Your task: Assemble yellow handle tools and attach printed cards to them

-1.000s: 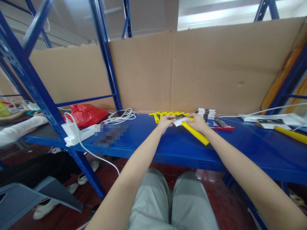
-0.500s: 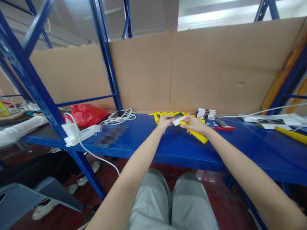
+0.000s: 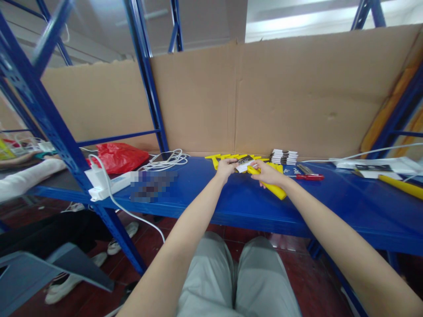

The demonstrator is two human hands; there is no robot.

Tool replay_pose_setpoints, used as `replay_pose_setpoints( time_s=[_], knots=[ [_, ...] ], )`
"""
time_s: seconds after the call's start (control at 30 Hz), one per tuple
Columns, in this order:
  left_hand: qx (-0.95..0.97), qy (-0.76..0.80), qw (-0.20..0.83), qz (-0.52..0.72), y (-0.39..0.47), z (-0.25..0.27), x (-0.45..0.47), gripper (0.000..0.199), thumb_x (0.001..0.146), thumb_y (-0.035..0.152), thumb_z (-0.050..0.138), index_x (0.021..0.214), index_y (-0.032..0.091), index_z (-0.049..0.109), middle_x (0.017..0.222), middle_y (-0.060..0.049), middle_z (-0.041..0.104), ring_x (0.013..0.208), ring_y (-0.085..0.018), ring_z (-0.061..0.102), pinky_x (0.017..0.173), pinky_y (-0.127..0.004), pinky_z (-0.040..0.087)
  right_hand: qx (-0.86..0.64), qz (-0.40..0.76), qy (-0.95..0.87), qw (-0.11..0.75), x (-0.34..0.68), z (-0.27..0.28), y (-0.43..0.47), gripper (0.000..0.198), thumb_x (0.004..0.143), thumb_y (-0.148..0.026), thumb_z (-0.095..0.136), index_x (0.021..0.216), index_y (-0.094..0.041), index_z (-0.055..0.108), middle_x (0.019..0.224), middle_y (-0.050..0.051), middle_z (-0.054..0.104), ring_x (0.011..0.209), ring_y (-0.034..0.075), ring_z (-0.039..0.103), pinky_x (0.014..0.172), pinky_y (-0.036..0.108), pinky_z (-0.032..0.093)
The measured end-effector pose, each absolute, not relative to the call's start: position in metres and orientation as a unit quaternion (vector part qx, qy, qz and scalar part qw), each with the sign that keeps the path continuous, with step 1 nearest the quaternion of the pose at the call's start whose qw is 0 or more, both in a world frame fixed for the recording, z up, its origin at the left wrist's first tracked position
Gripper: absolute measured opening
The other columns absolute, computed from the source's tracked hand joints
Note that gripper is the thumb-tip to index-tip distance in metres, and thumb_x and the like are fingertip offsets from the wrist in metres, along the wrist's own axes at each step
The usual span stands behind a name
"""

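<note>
Seemingly mid-alignment, the left grip [image 3: 226, 169] pinches a black-and-white card [image 3: 243, 165]; beside it, the right grip [image 3: 269, 173] clasps a yellow tubular tool [image 3: 276, 191]; steadiness is needed next.

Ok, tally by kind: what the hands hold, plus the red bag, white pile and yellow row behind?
Yellow piece in right hand: 1
Black-and-white card in left hand: 1
Red bag: 1
White pile: 1
Total: 4, without the yellow row, too crowded to count.

A single head-worn camera is looking forward and down over the wearer's lap [image 3: 209, 273], facing the bench [image 3: 194, 185] from close by, framing left hand [image 3: 226, 169] and right hand [image 3: 269, 172] near the middle, taking in cardboard [image 3: 194, 101] behind.
</note>
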State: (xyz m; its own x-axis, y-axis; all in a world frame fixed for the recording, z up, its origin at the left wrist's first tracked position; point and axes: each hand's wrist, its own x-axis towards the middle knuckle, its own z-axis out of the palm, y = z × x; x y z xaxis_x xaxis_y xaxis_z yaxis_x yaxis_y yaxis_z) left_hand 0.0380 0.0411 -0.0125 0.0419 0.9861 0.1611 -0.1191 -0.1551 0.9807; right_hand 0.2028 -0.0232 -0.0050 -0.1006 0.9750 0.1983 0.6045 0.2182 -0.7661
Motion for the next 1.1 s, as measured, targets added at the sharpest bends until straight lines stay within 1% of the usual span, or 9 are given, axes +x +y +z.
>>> replay_pose_setpoints(
  time_s=[0.07, 0.2, 0.33, 0.4, 0.47, 0.57, 0.9, 1.0, 1.1],
  knots=[
    [0.521, 0.417, 0.499, 0.553, 0.041, -0.013, 0.038, 0.022, 0.068, -0.002, 0.068, 0.087, 0.008, 0.073, 0.063, -0.003, 0.066, 0.055, -0.009, 0.06, 0.061, -0.021, 0.05, -0.572, 0.258, -0.693, 0.355, 0.203, -0.005, -0.023, 0.05, 0.069, -0.01, 0.063, 0.115, -0.022, 0.048, 0.077, 0.0, 0.064, 0.038, 0.007, 0.049, 0.035, 0.02, 0.039],
    [0.523, 0.41, 0.501, 0.554, 0.04, -0.014, 0.037, 0.024, 0.066, 0.0, 0.071, 0.088, 0.008, 0.073, 0.067, -0.005, 0.069, 0.057, -0.01, 0.062, 0.063, -0.023, 0.053, -0.547, 0.239, -0.718, 0.358, 0.204, -0.006, -0.021, 0.052, 0.068, -0.01, 0.064, 0.117, -0.021, 0.053, 0.093, 0.005, 0.067, 0.043, 0.008, 0.052, 0.04, 0.022, 0.042],
    [0.524, 0.415, 0.501, 0.551, 0.039, -0.013, 0.037, 0.023, 0.067, 0.0, 0.069, 0.088, 0.008, 0.073, 0.071, -0.006, 0.07, 0.059, -0.01, 0.063, 0.064, -0.023, 0.053, -0.521, 0.208, -0.75, 0.349, 0.207, -0.006, -0.018, 0.041, 0.07, -0.008, 0.059, 0.109, -0.022, 0.056, 0.102, 0.004, 0.065, 0.049, 0.007, 0.054, 0.044, 0.02, 0.042],
    [0.526, 0.417, 0.499, 0.548, 0.039, -0.013, 0.036, 0.022, 0.067, 0.0, 0.07, 0.087, 0.009, 0.073, 0.072, -0.006, 0.07, 0.06, -0.01, 0.064, 0.064, -0.022, 0.053, -0.517, 0.205, -0.759, 0.34, 0.208, -0.007, -0.018, 0.035, 0.071, -0.007, 0.056, 0.103, -0.021, 0.057, 0.1, 0.003, 0.064, 0.049, 0.007, 0.054, 0.044, 0.02, 0.042],
    [0.526, 0.415, 0.5, 0.549, 0.038, -0.012, 0.036, 0.022, 0.066, 0.0, 0.071, 0.085, 0.009, 0.073, 0.072, -0.006, 0.07, 0.061, -0.011, 0.064, 0.064, -0.022, 0.053, -0.518, 0.203, -0.765, 0.325, 0.208, -0.006, -0.019, 0.032, 0.072, -0.007, 0.053, 0.101, -0.021, 0.058, 0.093, 0.002, 0.064, 0.048, 0.008, 0.054, 0.043, 0.021, 0.043],
    [0.521, 0.415, 0.503, 0.551, 0.036, -0.011, 0.036, 0.021, 0.066, -0.001, 0.07, 0.084, 0.008, 0.073, 0.07, -0.005, 0.07, 0.061, -0.011, 0.064, 0.065, -0.023, 0.053, -0.526, 0.198, -0.77, 0.302, 0.206, -0.005, -0.02, 0.034, 0.075, -0.007, 0.05, 0.104, -0.02, 0.059, 0.087, 0.002, 0.063, 0.048, 0.009, 0.054, 0.042, 0.022, 0.043],
    [0.514, 0.439, 0.49, 0.55, 0.035, -0.009, 0.038, 0.022, 0.068, -0.001, 0.067, 0.087, 0.008, 0.073, 0.072, -0.005, 0.07, 0.06, -0.01, 0.064, 0.065, -0.021, 0.053, -0.544, 0.178, -0.779, 0.254, 0.203, -0.001, -0.024, 0.041, 0.082, -0.009, 0.044, 0.119, -0.018, 0.057, 0.11, 0.01, 0.062, 0.052, 0.007, 0.054, 0.046, 0.022, 0.046],
    [0.505, 0.44, 0.487, 0.56, 0.034, -0.008, 0.039, 0.019, 0.07, 0.0, 0.066, 0.085, 0.01, 0.072, 0.076, -0.006, 0.071, 0.066, -0.011, 0.066, 0.068, -0.022, 0.054, -0.547, 0.18, -0.777, 0.253, 0.202, -0.001, -0.025, 0.044, 0.082, -0.008, 0.044, 0.122, -0.019, 0.056, 0.115, 0.01, 0.061, 0.052, 0.007, 0.054, 0.047, 0.022, 0.046],
    [0.496, 0.426, 0.498, 0.57, 0.031, -0.006, 0.039, 0.013, 0.074, 0.005, 0.066, 0.084, 0.011, 0.071, 0.081, -0.007, 0.072, 0.071, -0.013, 0.068, 0.071, -0.025, 0.055, -0.553, 0.18, -0.772, 0.255, 0.201, -0.001, -0.025, 0.046, 0.082, -0.008, 0.044, 0.124, -0.02, 0.056, 0.118, 0.011, 0.06, 0.052, 0.007, 0.054, 0.048, 0.023, 0.047]
  ],
)
